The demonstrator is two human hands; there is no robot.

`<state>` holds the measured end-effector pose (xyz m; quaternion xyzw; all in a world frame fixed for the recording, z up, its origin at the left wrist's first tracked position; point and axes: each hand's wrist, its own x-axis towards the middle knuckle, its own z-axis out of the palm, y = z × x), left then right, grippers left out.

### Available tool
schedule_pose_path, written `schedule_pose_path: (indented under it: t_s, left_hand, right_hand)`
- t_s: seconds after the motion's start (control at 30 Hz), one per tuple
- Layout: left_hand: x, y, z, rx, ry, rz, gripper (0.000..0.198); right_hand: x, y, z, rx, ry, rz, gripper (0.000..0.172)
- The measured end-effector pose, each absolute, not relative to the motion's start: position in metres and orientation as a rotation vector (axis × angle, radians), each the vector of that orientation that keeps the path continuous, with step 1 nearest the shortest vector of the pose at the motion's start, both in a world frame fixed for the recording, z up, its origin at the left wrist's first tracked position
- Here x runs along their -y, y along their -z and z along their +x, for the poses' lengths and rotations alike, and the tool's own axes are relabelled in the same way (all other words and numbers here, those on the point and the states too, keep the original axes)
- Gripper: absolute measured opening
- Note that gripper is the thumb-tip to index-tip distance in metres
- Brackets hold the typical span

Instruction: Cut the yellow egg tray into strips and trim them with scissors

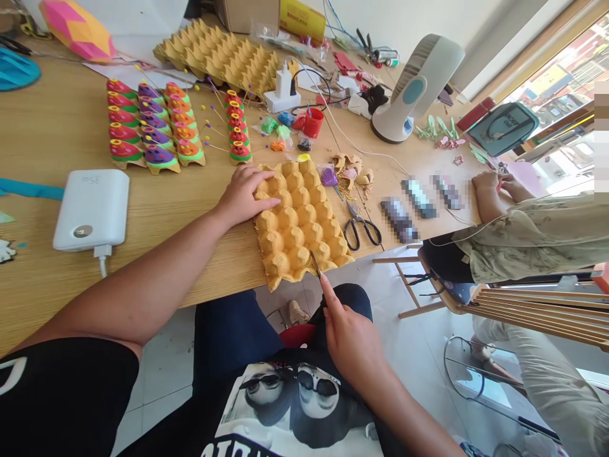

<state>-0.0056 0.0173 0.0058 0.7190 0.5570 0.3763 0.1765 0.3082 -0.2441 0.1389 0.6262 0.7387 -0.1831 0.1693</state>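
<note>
A yellow cardboard egg tray (299,219), its bumps facing up, lies at the table's front edge. My left hand (245,197) rests on its upper left corner, fingers spread and pressing down. In my right hand (349,330) is a thin knife (315,263), the index finger stretched along it and the handle hidden in my palm. The blade's tip sits between two bumps in the tray's near rows. Scissors with black handles (361,231) lie just right of the tray, beside torn tray scraps (353,172).
Painted egg-carton strips (155,124) stand at the back left, near a white power bank (91,209). Another egg tray (219,54), a red cup (313,122) and a white fan (413,89) are farther back. At right, another person's hands (495,184) rest at the table.
</note>
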Motion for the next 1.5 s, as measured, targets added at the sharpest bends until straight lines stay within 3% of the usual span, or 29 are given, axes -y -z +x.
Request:
schedule_pose_path:
  t_s: [0.27,0.47,0.73,1.5]
  left_hand:
    - [-0.015,-0.011,-0.004,-1.581,-1.066,2.016,0.065]
    - [-0.016,-0.007,-0.004,-1.584,-1.066,2.038,0.069]
    - [-0.018,-0.003,-0.007,-1.562,-1.066,2.071,0.071]
    - [-0.016,-0.003,-0.007,-1.562,-1.065,2.083,0.072]
  right_hand:
    - [0.222,-0.14,0.294,-2.075,0.513,1.772,0.081]
    - [0.238,-0.148,0.303,-2.021,0.534,1.725,0.088]
    - [0.216,-0.152,0.293,-2.016,0.604,1.785,0.077]
    - [0.225,-0.154,0.297,-2.036,0.623,1.764,0.078]
